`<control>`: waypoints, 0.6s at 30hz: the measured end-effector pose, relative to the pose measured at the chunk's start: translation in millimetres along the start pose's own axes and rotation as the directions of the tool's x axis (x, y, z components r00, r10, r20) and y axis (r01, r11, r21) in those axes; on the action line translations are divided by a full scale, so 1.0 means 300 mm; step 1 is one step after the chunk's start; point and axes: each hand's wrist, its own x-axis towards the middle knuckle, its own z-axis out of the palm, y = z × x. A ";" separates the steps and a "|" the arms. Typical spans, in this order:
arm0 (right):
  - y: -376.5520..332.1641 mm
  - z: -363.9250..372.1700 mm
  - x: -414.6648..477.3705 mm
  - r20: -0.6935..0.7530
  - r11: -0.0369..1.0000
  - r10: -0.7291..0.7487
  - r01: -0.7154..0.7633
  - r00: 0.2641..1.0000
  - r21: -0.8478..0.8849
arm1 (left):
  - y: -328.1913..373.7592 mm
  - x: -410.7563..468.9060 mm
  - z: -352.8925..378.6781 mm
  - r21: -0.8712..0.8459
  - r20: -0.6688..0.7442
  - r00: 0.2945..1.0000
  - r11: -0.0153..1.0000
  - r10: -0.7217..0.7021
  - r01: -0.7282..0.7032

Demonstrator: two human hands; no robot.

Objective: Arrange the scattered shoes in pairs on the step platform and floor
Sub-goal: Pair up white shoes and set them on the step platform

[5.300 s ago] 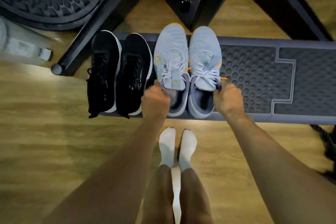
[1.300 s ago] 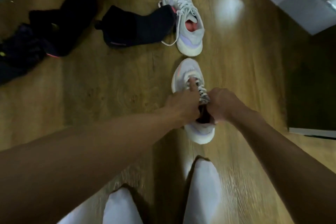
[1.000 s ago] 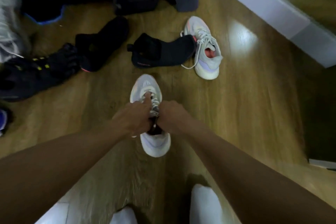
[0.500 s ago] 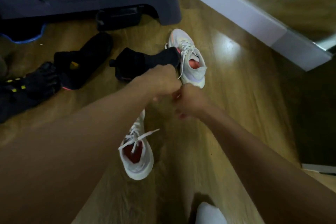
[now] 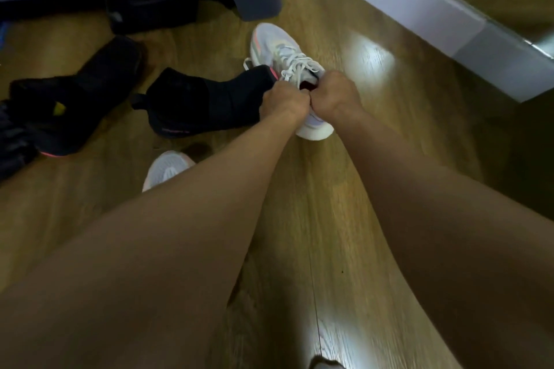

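White sneaker (image 5: 280,49), probably light and soft: our left hand (image 5: 283,102) and right hand (image 5: 332,93) both grip its collar.

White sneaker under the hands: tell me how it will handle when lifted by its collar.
The white sneaker probably lifts easily: its mesh-looking upper and thick foam-like sole suggest little weight. Held at the heel end by the left hand and right hand, the toe will likely droop. Its loose laces may dangle and snag the black shoe beside it.
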 end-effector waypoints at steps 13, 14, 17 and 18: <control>0.240 -0.014 -0.618 0.113 0.934 0.010 0.031 0.994 -0.357 | -0.278 -0.472 0.047 0.252 0.344 0.929 0.939 0.140 -0.235; 0.231 -0.002 -0.659 0.138 0.930 -0.005 0.056 0.990 -0.364 | -0.310 -0.510 0.027 0.273 0.327 0.936 0.935 0.131 -0.226; 0.180 0.044 -0.734 0.216 0.934 -0.091 0.159 0.972 -0.321 | -0.385 -0.579 -0.052 0.290 0.257 0.964 0.947 0.064 -0.140; 0.160 0.061 -0.746 0.239 0.937 -0.117 0.187 0.964 -0.294 | -0.407 -0.588 -0.079 0.304 0.229 0.973 0.946 0.038 -0.109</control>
